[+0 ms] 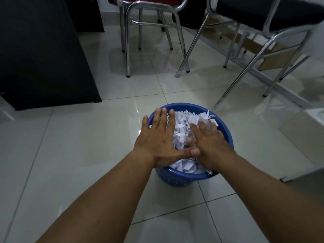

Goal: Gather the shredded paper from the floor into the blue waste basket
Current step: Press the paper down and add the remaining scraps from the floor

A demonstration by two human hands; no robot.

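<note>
The blue waste basket (182, 178) stands on the tiled floor in front of me, heaped with white shredded paper (182, 127). My left hand (159, 137) lies flat, palm down, over the basket's left side with straight fingers reaching its far rim. My right hand (208, 146) presses palm down on the paper at the right, fingers straight and partly sunk among the shreds. The two thumbs meet near the middle.
A black cabinet (42, 53) stands at the left. A chrome-legged chair (150, 32) is behind the basket, and another with a black seat (266, 32) at the right. A flat cardboard piece (273, 55) lies under it. Pale glossy tiles (78, 137) surround the basket.
</note>
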